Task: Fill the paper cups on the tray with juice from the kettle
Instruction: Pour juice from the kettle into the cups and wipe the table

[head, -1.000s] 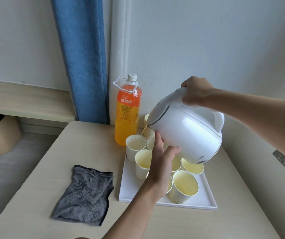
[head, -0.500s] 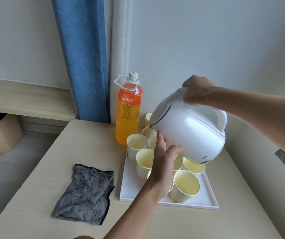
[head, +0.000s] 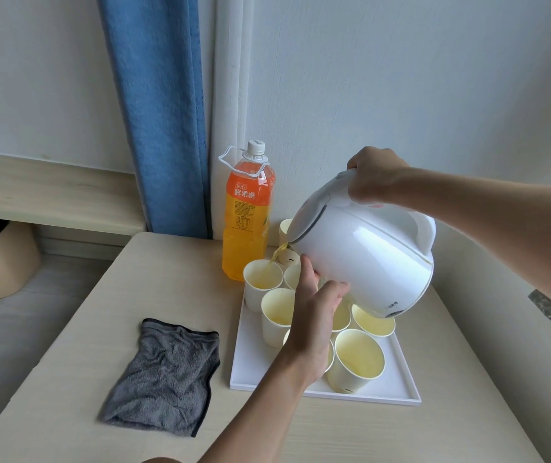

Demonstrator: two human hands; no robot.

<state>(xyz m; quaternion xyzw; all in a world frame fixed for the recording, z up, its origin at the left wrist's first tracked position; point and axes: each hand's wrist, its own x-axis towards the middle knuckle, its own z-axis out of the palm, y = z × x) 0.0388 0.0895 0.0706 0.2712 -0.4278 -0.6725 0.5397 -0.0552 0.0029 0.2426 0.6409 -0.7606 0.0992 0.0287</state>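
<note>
1. Spillage threatens if your right hand (head: 372, 177), clenched on the kettle (head: 367, 259), tips it more steeply: the juice stream (head: 275, 259) overshoots the far-left cup (head: 262, 282).
2. Your left hand (head: 314, 309) props the kettle's belly, fingers fairly straight.
3. Paper cups (head: 359, 359) crowd the tray (head: 401, 394) beneath the kettle.

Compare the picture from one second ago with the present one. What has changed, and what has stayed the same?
A stream of juice has begun running from the kettle into the rear left cup, which now holds some. Nothing was picked up or let go: the right hand grips the kettle's top, the left hand supports its body. The tray, bottle and cloth stayed put.
</note>
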